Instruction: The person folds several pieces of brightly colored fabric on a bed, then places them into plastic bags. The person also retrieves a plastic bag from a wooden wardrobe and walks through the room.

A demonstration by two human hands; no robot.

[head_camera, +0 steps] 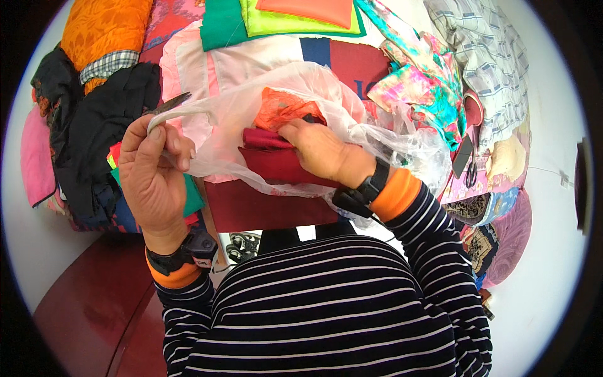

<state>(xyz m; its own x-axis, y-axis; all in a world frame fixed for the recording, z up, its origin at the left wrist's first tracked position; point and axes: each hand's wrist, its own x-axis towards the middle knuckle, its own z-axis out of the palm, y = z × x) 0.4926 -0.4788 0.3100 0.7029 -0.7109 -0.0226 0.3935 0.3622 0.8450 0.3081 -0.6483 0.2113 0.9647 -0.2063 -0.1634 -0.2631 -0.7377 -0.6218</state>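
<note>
My left hand (155, 165) pinches the gathered rim of a thin translucent plastic bag (231, 108) between thumb and fingers, lifting that side. Inside the bag's mouth is my right hand (325, 151), its fingers curled over the top of a folded dark red cloth (278, 160); the fingertips are partly hidden. A crumpled orange piece (282, 106), thin and shiny, lies just beyond those fingers. Behind my left hand a dark pointed metal blade (174, 102) shows; the rest of that tool is hidden. The bag's crumpled remainder spreads right, under my right forearm.
Folded green (221, 28), lime (292, 23) and orange (311, 10) cloths lie at the back. Black fabric (103, 122) is heaped left. At right are tie-dye fabric (424, 85), black-handled scissors (471, 172) and a dark flat object (462, 158). The dark red table edge (273, 207) is nearest me.
</note>
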